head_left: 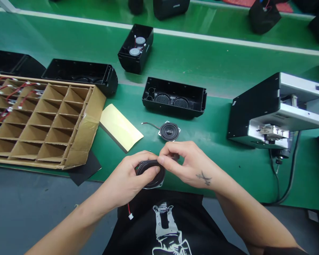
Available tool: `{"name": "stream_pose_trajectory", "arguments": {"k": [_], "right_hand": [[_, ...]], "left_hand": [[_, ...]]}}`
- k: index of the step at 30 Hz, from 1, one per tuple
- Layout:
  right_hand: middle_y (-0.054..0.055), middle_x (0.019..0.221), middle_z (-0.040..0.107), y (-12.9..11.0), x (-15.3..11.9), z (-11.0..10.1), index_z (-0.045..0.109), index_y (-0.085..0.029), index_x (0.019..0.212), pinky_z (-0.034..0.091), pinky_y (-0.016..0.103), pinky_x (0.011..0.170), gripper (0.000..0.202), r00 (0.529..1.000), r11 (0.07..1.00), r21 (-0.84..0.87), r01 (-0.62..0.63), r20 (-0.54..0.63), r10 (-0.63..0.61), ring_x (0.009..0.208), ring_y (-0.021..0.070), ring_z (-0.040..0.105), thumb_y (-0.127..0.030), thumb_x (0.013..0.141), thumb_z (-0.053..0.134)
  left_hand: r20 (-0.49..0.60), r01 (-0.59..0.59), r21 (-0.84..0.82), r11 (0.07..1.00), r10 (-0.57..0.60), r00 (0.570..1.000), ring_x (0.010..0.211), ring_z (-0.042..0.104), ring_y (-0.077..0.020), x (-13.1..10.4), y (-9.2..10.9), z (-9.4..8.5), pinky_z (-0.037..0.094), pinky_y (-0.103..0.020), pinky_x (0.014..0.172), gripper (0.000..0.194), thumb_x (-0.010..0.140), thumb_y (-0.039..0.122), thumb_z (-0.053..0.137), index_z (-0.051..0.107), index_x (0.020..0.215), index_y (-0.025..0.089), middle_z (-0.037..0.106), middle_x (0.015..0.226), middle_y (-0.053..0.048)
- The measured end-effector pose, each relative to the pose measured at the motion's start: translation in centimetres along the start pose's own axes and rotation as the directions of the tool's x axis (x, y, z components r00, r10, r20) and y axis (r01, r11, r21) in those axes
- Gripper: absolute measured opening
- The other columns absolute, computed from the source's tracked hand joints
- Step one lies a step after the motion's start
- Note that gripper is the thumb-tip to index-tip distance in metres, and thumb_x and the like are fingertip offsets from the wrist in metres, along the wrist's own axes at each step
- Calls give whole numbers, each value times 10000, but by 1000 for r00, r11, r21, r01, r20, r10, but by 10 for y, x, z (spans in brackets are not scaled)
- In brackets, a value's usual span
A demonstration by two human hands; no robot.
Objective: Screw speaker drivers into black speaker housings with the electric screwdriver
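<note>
My left hand (133, 173) is wrapped round a black speaker driver (152, 180), its thumb lying across the front. A red and black lead with a white plug (130, 216) hangs below that hand. At the driver's upper right edge, my right hand (184, 161) pinches a thin black strip (176, 156), mostly hidden by the fingers. Just beyond my hands lies a second speaker driver (169, 131), cone up, its lead stretching left. Behind it stands an open black speaker housing (175, 96) with two round grilles inside.
A cardboard divider box (81, 136) holds several wired parts at left. Beside it lie a pale yellow sheet (121, 126) and a black sheet (85, 170). A housing with two drivers (135, 49) stands farther back. A black and silver machine (266, 109) occupies the right, its cable trailing down.
</note>
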State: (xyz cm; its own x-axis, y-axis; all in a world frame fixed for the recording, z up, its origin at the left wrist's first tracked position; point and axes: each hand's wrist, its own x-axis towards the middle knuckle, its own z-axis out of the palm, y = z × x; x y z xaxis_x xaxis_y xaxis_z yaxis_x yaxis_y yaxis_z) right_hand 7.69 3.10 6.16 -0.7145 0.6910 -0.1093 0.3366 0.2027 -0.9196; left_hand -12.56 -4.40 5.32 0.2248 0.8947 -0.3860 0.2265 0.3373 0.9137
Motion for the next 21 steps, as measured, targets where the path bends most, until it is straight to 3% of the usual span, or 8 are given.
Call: {"name": "stream_pose_trajectory", "arguments": {"k": [9, 21], "right_hand": [[-26, 769, 662, -1, 3, -2, 667, -182, 827, 453, 240, 693, 232, 1000, 999, 42, 7, 15, -8, 716, 111, 572, -296, 1025, 622], [-36, 764, 668, 0, 4, -5, 674, -186, 827, 458, 237, 692, 213, 1000, 1000, 14, 4, 2, -4, 713, 103, 576, -271, 1015, 626]], "left_hand": [[34, 65, -24, 998, -64, 997, 888, 631, -178, -5, 6, -4, 502, -259, 761, 298, 1010, 398, 584, 726, 1211, 229, 719, 978, -8], [52, 52, 13, 999, -53, 997, 883, 632, -195, -3, 12, -6, 492, -275, 740, 358, 1012, 432, 550, 749, 1219, 218, 726, 963, -22]]}}
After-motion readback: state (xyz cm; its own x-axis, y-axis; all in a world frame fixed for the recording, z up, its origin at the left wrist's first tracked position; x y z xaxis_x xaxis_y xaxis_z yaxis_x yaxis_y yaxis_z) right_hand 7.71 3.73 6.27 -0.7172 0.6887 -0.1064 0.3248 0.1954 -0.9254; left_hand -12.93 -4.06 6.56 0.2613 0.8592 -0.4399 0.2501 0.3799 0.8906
